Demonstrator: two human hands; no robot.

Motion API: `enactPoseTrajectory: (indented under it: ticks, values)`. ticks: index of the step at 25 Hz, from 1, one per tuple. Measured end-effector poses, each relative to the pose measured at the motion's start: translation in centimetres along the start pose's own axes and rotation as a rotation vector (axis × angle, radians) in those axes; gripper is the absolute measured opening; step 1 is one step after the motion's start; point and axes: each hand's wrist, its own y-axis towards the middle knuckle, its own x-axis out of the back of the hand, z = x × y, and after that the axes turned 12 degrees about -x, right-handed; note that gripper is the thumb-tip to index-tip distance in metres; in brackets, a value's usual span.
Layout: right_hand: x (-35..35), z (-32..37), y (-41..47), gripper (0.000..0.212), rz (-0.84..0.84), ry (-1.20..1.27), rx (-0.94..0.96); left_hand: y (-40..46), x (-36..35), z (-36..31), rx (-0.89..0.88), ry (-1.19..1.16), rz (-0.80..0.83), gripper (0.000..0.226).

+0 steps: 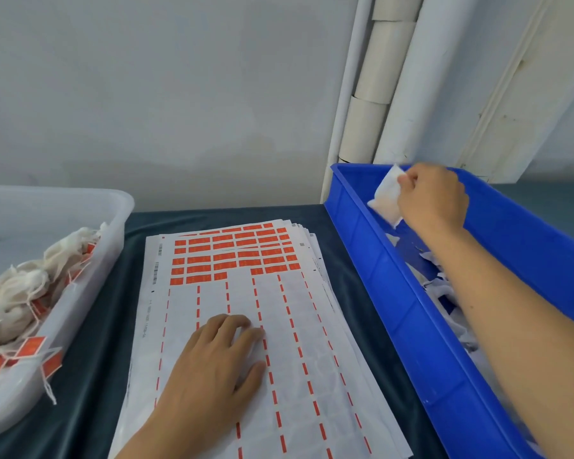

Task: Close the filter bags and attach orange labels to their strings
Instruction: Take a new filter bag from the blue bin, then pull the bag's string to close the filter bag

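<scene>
Right hand (433, 197) pinching a small white filter bag (385, 201) by its upper edge above the blue crate (391, 293), left hand (219, 369) flat, fingers relaxed, on the label sheets (246, 260); the bag looks light, soft and crushable, best gripped near its open top.

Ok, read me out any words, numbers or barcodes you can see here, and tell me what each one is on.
Nothing can be read.
Orange labels on the top sheet: printing too small and blurred.
Sheet's left margin: barcodes and a line of small print, both blurred.
Labels on the bags in the clear tub: blurred.
Blue bin: no text visible.
</scene>
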Motion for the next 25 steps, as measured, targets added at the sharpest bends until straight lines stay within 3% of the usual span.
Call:
enactPoseTrajectory:
  ticks: [3, 7, 10, 12, 14, 15, 17, 20, 22, 25]
  values:
    - [2.0, 4.8, -1.3, 0.026, -0.079, 0.148, 0.243, 0.0, 0.8, 0.1, 0.018, -0.144, -0.057, 0.044]
    - [2.9, 11.0, -5.8, 0.024, 0.103, 0.128, 0.548, -0.1, 2.7, 1.4, 0.202, -0.610, -0.346, 0.036]
    - [1.9, 13.7, -10.6, 0.018, 0.445, 0.141, 0.670, -0.1, 3.4, 3.0, 0.213, -0.767, -0.516, 0.060]
    - [0.8, 14.4, -13.8, 0.012, 0.737, 0.227, 0.710, -0.1, 3.6, 3.9, 0.193, -0.839, -0.541, 0.074]
    - [-0.8, 14.4, -16.7, 0.009, 0.968, 0.279, 0.697, 0.1, 3.4, 4.5, 0.200, -0.872, -0.509, 0.069]
    - [-1.6, 14.2, -17.8, 0.009, 1.025, 0.303, 0.674, 0.2, 3.2, 4.7, 0.201, -0.870, -0.499, 0.051]
    - [-3.2, 13.5, -19.3, 0.011, 1.021, 0.364, 0.604, 0.4, 3.1, 4.6, 0.210, -0.890, -0.518, 0.019]
    - [-4.7, 11.5, -20.2, 0.013, 0.933, 0.473, 0.445, 0.4, 2.8, 4.4, 0.255, -0.950, -0.575, 0.014]
    - [-5.2, 10.3, -21.1, 0.004, 0.886, 0.559, 0.372, 0.3, 2.7, 4.4, 0.261, -0.969, -0.578, 0.008]
    - [-6.4, 8.8, -23.1, 0.006, 0.810, 0.692, 0.313, 0.3, 2.8, 4.2, 0.218, -0.960, -0.511, 0.019]
